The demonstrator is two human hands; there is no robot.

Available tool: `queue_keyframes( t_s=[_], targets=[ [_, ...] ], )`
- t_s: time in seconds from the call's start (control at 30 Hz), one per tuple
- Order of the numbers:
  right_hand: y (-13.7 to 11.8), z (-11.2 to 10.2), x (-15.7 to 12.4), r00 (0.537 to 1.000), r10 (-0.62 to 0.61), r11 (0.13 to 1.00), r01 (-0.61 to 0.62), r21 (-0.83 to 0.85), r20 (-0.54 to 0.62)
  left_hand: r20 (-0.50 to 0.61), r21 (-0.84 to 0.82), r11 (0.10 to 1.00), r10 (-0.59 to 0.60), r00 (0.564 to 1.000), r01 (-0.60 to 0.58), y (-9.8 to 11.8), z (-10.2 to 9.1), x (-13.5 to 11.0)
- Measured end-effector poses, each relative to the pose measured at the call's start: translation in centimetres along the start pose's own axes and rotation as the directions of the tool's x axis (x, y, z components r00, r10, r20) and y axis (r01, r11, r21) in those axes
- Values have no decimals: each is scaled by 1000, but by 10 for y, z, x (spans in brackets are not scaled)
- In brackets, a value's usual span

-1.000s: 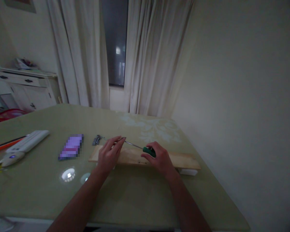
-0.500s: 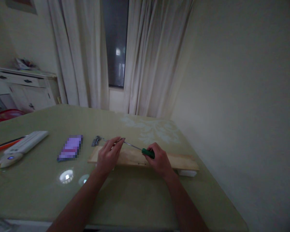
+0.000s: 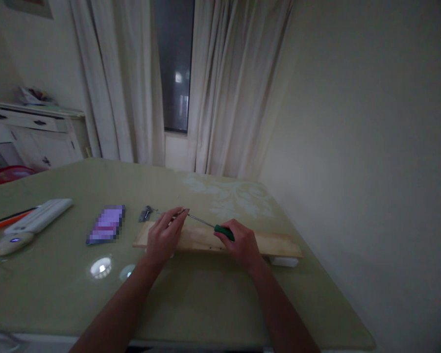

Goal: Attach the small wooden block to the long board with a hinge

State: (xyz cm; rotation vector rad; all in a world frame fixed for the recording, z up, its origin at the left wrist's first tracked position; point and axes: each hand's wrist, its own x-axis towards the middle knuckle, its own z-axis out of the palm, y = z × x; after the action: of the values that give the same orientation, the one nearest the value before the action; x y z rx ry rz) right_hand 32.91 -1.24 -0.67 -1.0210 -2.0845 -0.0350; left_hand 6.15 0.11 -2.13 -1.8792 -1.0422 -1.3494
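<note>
My right hand [image 3: 243, 241] is wrapped round the green handle of a screwdriver [image 3: 224, 232]. Its thin metal shaft points left and slightly away from me, with the tip close to my left fingertips. My left hand [image 3: 164, 239] rests at the left part of a pale wooden board [image 3: 200, 239], thumb and fingers closed around a small dark piece that I cannot make out. The board lies across the table, raised on a white block [image 3: 284, 262] at its right end. Beyond its left end sit small metal pieces [image 3: 145, 214], partly like a hinge.
A phone-like purple rectangle [image 3: 106, 224], blurred out, lies left of the board. Farther left are a long white device [image 3: 40, 218] with a blue light and an orange and black item [image 3: 9, 220]. The green table [image 3: 191, 304] meets a wall on the right; curtains [image 3: 228, 88] hang behind.
Both hands stay almost in place. The screwdriver handle and my right hand have shifted very slightly left; the camera view has moved a little too.
</note>
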Motion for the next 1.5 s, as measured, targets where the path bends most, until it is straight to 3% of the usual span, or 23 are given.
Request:
queue_keyframes(
  t_s=[0.1,0.23,0.37,0.77,0.97,1.1,1.5],
  targets=[
    [-2,0,0,999,-29,999,28,14,18,-7,1,1000,-9,1000,9,0,0,0],
    [-4,3,-1,1000,19,997,-19,69,0,1,5,1000,-24,1000,24,0,2,-1],
    [-2,2,-2,999,27,999,-26,29,-37,0,5,1000,-13,1000,13,0,2,-1],
    [-2,3,-3,1000,24,1000,-24,-9,-3,16,-15,999,-37,999,37,2,0,0],
    [-3,3,-2,998,-1,1000,2,-10,68,8,-44,998,-37,999,37,2,-1,1],
    [-4,3,-3,999,22,1000,-21,-7,30,7,-54,996,-76,997,77,3,-1,0],
    [-4,6,-3,999,22,1000,-22,1,50,30,-57,998,-34,999,36,0,0,0]
  ],
)
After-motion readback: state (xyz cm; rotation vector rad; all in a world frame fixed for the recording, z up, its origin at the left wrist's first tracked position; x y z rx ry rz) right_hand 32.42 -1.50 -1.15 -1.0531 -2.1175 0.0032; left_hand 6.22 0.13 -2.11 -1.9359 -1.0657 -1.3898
